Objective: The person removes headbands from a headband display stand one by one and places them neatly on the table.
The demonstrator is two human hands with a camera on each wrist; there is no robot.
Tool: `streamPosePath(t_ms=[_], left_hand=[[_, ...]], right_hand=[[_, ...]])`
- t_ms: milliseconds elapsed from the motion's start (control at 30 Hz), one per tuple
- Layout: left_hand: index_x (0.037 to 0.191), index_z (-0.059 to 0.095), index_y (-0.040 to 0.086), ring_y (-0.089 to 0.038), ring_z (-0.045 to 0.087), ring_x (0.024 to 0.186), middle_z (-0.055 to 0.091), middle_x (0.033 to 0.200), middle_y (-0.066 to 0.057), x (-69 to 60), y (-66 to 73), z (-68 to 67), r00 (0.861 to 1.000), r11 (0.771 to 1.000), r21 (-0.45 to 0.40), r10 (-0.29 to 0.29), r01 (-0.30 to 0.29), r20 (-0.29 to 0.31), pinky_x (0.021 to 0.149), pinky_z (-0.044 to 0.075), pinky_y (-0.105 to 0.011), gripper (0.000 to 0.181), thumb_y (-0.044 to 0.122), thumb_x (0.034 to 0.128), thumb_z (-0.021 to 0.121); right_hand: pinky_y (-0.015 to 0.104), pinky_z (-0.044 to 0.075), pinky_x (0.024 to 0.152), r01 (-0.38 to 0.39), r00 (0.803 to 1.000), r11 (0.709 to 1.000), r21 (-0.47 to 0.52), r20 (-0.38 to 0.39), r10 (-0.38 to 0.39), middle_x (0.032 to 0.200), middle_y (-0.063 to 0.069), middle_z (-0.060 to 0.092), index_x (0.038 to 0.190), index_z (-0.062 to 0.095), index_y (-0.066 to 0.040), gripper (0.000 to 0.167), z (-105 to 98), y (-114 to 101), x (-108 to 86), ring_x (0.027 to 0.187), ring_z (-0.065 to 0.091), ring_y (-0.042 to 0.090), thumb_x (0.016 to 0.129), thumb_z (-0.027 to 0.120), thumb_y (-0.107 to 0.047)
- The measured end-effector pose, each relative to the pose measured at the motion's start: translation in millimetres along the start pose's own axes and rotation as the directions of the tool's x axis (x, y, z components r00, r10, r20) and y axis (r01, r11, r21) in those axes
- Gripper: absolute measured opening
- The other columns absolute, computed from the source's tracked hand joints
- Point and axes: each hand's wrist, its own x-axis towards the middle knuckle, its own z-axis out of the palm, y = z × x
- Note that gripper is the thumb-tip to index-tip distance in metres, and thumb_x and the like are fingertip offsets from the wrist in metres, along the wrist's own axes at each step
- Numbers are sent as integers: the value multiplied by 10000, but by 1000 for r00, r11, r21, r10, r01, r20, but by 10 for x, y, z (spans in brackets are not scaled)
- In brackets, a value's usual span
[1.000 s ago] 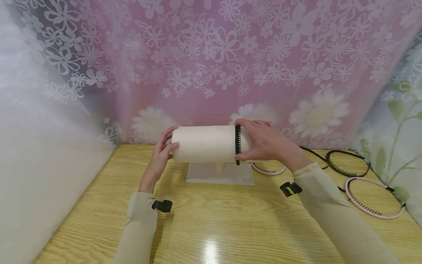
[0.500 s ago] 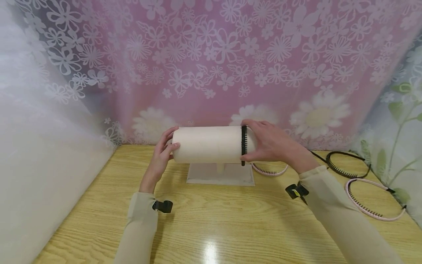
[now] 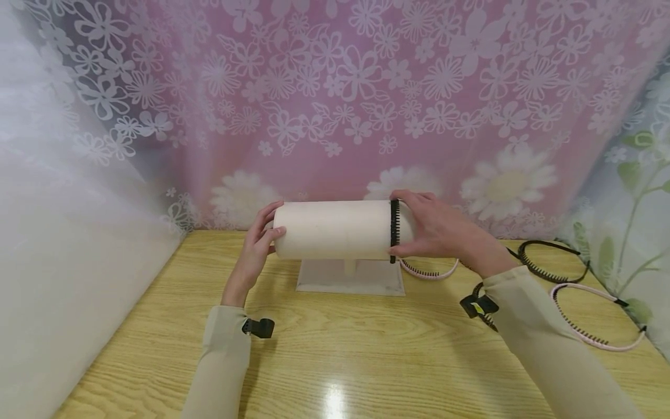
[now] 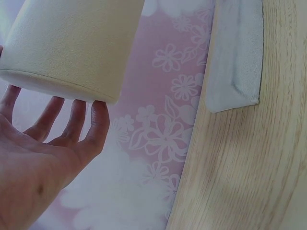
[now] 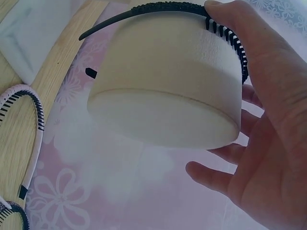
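Note:
A cream padded cylinder [image 3: 332, 230] lies level on a short post above a flat rectangular base [image 3: 348, 282], like a headband display stand. My left hand [image 3: 252, 253] holds its left end, thumb in front and fingertips [image 4: 100, 112] against the end's edge. Around the cylinder, toward its right end, sits a black toothed headband [image 3: 395, 233]. With my right hand [image 3: 445, 230] I pinch that headband; in the right wrist view the thumb presses its beaded band [image 5: 168, 6], and the other fingers spread past the cylinder's end. The headband's far side is mostly hidden.
To the right on the wooden table [image 3: 335, 349] lie a black headband [image 3: 555, 273] and a pink one [image 3: 591, 343]. Another pink headband [image 3: 429, 274] lies behind the stand's base. A dark toothed headband shows partly beneath my right wrist. A floral pink curtain [image 3: 335, 105] hangs behind.
My right hand has slid the black headband rightward along the cylinder, nearer its right end. The left hand stays at the left end.

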Motion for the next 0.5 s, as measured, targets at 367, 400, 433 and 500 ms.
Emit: streamPosePath(t_ms=[367, 400, 433, 500], left_hand=[[1589, 363, 267, -323, 552, 1284, 408, 1588, -18, 2, -8, 0, 1000, 1000, 2, 7, -7, -3, 839, 578, -345, 580, 261, 1038, 544], [1589, 363, 265, -324, 552, 1286, 407, 1589, -18, 1, -9, 0, 1000, 1000, 1, 8, -8, -2, 838, 578, -344, 579, 260, 1038, 543], [1589, 363, 265, -324, 552, 1287, 407, 1590, -17, 0, -9, -1, 1000, 1000, 1, 9, -9, -1, 840, 578, -346, 579, 259, 1039, 543], [1585, 370, 277, -321, 554, 1289, 410, 1587, -11, -2, -6, -1, 1000, 1000, 1, 9, -9, 0, 843, 578, -352, 573, 258, 1038, 543]], right_hand=[[590, 527, 919, -12, 1000, 1000, -26, -20, 12, 1442, 190, 557, 1519, 370, -180, 1018, -10, 73, -71, 1308, 526, 420, 712, 877, -539], [589, 527, 919, -15, 1000, 1000, -23, -19, 14, 1443, 188, 558, 1519, 370, -182, 1016, -12, 77, -74, 1304, 529, 422, 713, 877, -536], [587, 525, 923, -16, 1000, 1000, -21, -19, 16, 1440, 185, 562, 1517, 369, -183, 1014, -14, 80, -77, 1298, 533, 424, 713, 878, -532], [588, 519, 938, -22, 1000, 1000, -16, -20, 22, 1440, 182, 567, 1516, 369, -186, 1016, -16, 90, -83, 1293, 538, 424, 709, 883, -529]])
